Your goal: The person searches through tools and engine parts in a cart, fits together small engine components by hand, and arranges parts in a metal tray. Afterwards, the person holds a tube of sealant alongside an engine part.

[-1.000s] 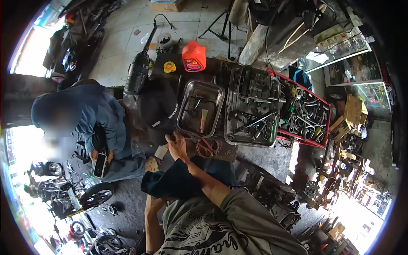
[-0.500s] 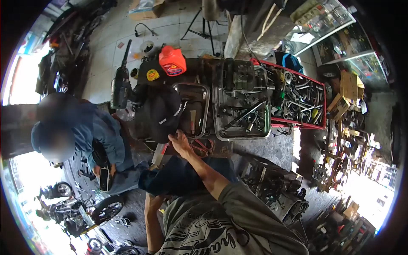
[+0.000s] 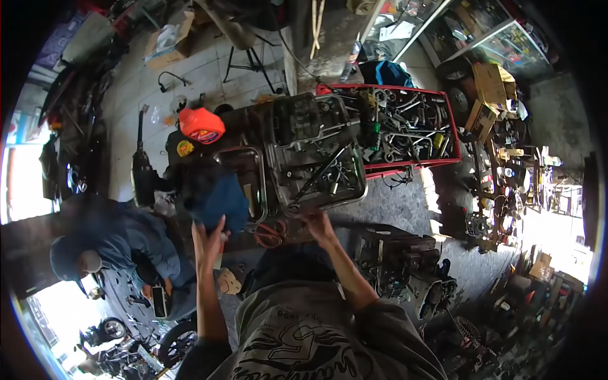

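My left hand (image 3: 208, 244) grips a dark blue cloth (image 3: 223, 201) by its near edge at the left end of the workbench. Behind the cloth sits a dark object (image 3: 187, 174), partly covered; its outline is hard to make out. Beside the cloth is a small metal tray (image 3: 261, 183), partly hidden. My right hand (image 3: 318, 228) hovers at the near side of a larger metal tray (image 3: 362, 190) holding tools and small parts. That hand is dim and its fingers are blurred. An orange-red coil of cord (image 3: 271, 234) lies between my hands.
A red toolbox (image 3: 457, 142) full of spanners adjoins the large tray. A red-orange jug (image 3: 201, 125) stands at the bench's back. At left, a seated person (image 3: 120, 237) holds a phone (image 3: 159, 303). An engine block (image 3: 399, 253) stands at right.
The blue cloth has gone from my lap up onto the bench, with my left hand on it. My right hand has left the black cap and moved right. The view has shifted.
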A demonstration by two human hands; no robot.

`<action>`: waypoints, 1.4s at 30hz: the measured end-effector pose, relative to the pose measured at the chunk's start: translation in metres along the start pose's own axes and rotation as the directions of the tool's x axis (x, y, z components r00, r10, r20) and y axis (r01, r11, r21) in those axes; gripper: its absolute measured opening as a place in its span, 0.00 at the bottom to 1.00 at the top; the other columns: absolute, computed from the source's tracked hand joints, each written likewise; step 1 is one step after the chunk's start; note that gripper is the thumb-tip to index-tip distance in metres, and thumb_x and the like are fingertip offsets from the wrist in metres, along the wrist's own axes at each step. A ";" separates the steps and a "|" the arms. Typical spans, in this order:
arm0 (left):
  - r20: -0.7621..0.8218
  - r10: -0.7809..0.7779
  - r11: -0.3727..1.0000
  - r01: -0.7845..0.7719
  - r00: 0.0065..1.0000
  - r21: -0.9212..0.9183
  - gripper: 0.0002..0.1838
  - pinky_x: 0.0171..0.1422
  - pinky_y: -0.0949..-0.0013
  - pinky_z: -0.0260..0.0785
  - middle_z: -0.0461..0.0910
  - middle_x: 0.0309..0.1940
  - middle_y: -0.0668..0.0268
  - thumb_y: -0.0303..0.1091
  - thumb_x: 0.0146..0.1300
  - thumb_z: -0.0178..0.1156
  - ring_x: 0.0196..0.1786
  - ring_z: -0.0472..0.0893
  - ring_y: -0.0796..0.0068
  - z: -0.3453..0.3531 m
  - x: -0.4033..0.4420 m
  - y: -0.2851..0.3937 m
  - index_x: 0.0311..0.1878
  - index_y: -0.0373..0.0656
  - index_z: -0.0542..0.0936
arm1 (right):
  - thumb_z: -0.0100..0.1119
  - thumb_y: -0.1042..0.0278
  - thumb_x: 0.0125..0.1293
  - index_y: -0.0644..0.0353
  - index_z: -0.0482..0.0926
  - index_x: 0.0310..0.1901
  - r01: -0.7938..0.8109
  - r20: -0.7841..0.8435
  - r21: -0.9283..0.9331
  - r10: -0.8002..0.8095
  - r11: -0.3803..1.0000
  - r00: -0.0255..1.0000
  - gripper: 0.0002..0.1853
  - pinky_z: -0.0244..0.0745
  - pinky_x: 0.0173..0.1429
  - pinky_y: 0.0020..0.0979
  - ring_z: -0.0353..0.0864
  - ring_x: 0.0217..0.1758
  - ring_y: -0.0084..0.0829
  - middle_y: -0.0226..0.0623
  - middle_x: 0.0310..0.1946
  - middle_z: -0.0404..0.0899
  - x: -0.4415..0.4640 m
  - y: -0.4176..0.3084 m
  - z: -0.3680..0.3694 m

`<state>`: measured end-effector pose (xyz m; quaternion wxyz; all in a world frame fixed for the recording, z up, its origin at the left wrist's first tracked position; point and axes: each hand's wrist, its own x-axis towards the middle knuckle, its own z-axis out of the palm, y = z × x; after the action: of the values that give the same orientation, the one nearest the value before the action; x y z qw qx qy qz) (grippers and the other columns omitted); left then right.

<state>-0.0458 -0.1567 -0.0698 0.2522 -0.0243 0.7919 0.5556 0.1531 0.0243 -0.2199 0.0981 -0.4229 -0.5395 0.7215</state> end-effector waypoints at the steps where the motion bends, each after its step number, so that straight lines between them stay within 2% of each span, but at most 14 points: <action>1: 0.007 0.003 1.000 -0.003 1.000 0.003 0.29 0.27 0.71 0.73 0.76 0.45 0.56 0.34 0.55 0.67 0.28 0.81 0.71 0.007 0.021 0.001 0.56 0.30 0.67 | 0.56 0.73 0.61 0.68 0.79 0.39 0.002 -0.007 0.004 -0.002 1.000 1.000 0.09 0.69 0.31 0.25 0.75 0.27 0.19 0.33 0.25 0.78 0.003 0.001 -0.017; 4: 0.139 -0.058 0.916 -0.002 0.989 0.400 0.32 0.31 0.67 0.75 0.74 0.48 0.52 0.35 0.55 0.68 0.34 0.81 0.63 0.023 0.062 -0.013 0.59 0.32 0.64 | 0.55 0.74 0.60 0.66 0.80 0.35 0.067 -0.222 0.239 -0.013 0.969 0.975 0.06 0.69 0.30 0.26 0.75 0.27 0.20 0.31 0.24 0.78 0.014 -0.008 -0.060; 7: 0.014 0.350 0.712 -0.276 0.936 0.646 0.34 0.43 0.61 0.74 0.72 0.51 0.48 0.36 0.54 0.68 0.44 0.79 0.54 0.038 0.059 -0.028 0.60 0.34 0.64 | 0.57 0.70 0.58 0.63 0.81 0.36 0.033 -0.339 -0.111 -0.069 0.993 0.938 0.07 0.70 0.32 0.29 0.78 0.28 0.24 0.34 0.24 0.79 0.023 -0.023 -0.091; 9: -0.045 0.656 0.485 -0.374 0.753 0.790 0.34 0.55 0.56 0.67 0.70 0.53 0.46 0.35 0.53 0.67 0.52 0.74 0.49 0.045 0.043 -0.024 0.61 0.37 0.65 | 0.58 0.68 0.56 0.59 0.81 0.35 -0.019 -0.421 -0.327 -0.128 0.945 0.898 0.07 0.69 0.34 0.30 0.75 0.29 0.25 0.34 0.24 0.78 0.034 -0.022 -0.101; 11: -0.029 0.631 0.527 -0.402 0.775 0.749 0.31 0.59 0.56 0.64 0.71 0.53 0.50 0.33 0.53 0.66 0.53 0.73 0.51 0.064 0.026 -0.019 0.60 0.40 0.68 | 0.58 0.66 0.55 0.61 0.80 0.34 -0.066 -0.421 -0.388 -0.113 0.919 0.900 0.08 0.70 0.34 0.30 0.76 0.29 0.26 0.36 0.23 0.77 0.048 -0.005 -0.104; 13: 0.361 0.375 0.572 -0.520 0.854 0.634 0.26 0.59 0.58 0.66 0.71 0.53 0.53 0.30 0.52 0.65 0.55 0.73 0.52 0.088 0.016 -0.018 0.57 0.42 0.71 | 0.59 0.67 0.54 0.61 0.80 0.33 0.036 -0.300 -0.308 -0.133 0.951 0.945 0.08 0.70 0.34 0.32 0.77 0.30 0.27 0.37 0.23 0.77 0.054 0.000 -0.096; 14: 0.446 0.374 0.592 -0.580 0.813 0.560 0.25 0.58 0.59 0.66 0.71 0.53 0.54 0.29 0.52 0.65 0.54 0.73 0.53 0.108 0.012 -0.019 0.55 0.43 0.72 | 0.57 0.62 0.57 0.62 0.81 0.34 0.183 -0.277 -0.379 -0.300 0.907 0.913 0.12 0.72 0.31 0.33 0.81 0.26 0.30 0.41 0.22 0.80 0.057 -0.001 -0.088; 17: 0.580 0.441 0.534 -0.720 0.685 0.444 0.26 0.55 0.60 0.70 0.71 0.53 0.55 0.27 0.52 0.65 0.52 0.75 0.52 0.177 0.009 -0.010 0.56 0.43 0.71 | 0.57 0.63 0.57 0.61 0.82 0.34 0.136 -0.150 -0.279 -0.183 0.951 0.972 0.11 0.72 0.30 0.31 0.81 0.26 0.27 0.40 0.21 0.80 0.055 -0.024 -0.090; 20: 0.579 0.427 0.497 -0.716 0.694 0.491 0.28 0.49 0.60 0.74 0.69 0.55 0.54 0.28 0.52 0.65 0.49 0.77 0.51 0.228 0.029 -0.015 0.58 0.43 0.69 | 0.56 0.64 0.57 0.59 0.82 0.36 0.036 -0.099 -0.395 -0.082 0.918 0.992 0.10 0.73 0.32 0.32 0.81 0.29 0.31 0.40 0.24 0.80 0.063 -0.025 -0.105; 23: 0.604 0.136 0.491 -0.583 0.785 0.647 0.34 0.55 0.55 0.70 0.67 0.59 0.51 0.34 0.52 0.67 0.55 0.74 0.47 0.256 0.052 -0.017 0.63 0.45 0.65 | 0.54 0.65 0.57 0.56 0.81 0.41 -0.031 -0.159 -0.552 -0.068 0.833 0.985 0.12 0.74 0.37 0.37 0.81 0.34 0.38 0.42 0.31 0.81 0.070 -0.029 -0.118; 28: 0.647 -0.156 0.094 -0.641 0.746 0.762 0.41 0.55 0.50 0.69 0.62 0.65 0.49 0.46 0.52 0.66 0.55 0.74 0.47 0.274 0.084 -0.031 0.67 0.46 0.61 | 0.51 0.62 0.57 0.48 0.77 0.52 -0.207 -0.250 -0.713 0.033 0.670 0.968 0.19 0.73 0.46 0.49 0.78 0.44 0.55 0.50 0.39 0.81 0.076 -0.067 -0.132; 33: 0.628 -0.131 0.109 -0.618 0.767 0.778 0.40 0.59 0.49 0.66 0.63 0.64 0.52 0.49 0.51 0.67 0.56 0.73 0.46 0.271 0.100 -0.017 0.65 0.45 0.63 | 0.55 0.65 0.56 0.49 0.77 0.47 -0.029 -0.089 -0.862 -0.094 0.506 0.992 0.15 0.74 0.45 0.49 0.79 0.42 0.50 0.47 0.36 0.81 0.084 -0.050 -0.143; 40: 0.595 -0.060 0.183 -0.577 0.802 0.796 0.38 0.57 0.49 0.67 0.68 0.60 0.56 0.49 0.52 0.66 0.55 0.74 0.48 0.265 0.100 -0.012 0.64 0.45 0.65 | 0.55 0.66 0.56 0.44 0.77 0.51 -0.042 -0.093 -0.793 -0.053 0.607 0.994 0.19 0.76 0.42 0.47 0.80 0.40 0.48 0.43 0.38 0.81 0.081 -0.060 -0.138; 42: 0.610 -0.024 0.199 -0.594 0.792 0.779 0.37 0.56 0.49 0.69 0.70 0.58 0.55 0.49 0.52 0.65 0.53 0.75 0.47 0.263 0.099 -0.010 0.63 0.44 0.66 | 0.55 0.67 0.56 0.40 0.75 0.55 0.326 0.106 -0.733 -0.373 0.597 0.922 0.22 0.76 0.40 0.46 0.81 0.39 0.47 0.43 0.36 0.81 0.081 -0.058 -0.128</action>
<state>-0.0313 0.0982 -0.1880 0.2939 0.4312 0.8529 -0.0153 0.1757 0.1848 -0.2181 0.0739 -0.3329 -0.8530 0.3950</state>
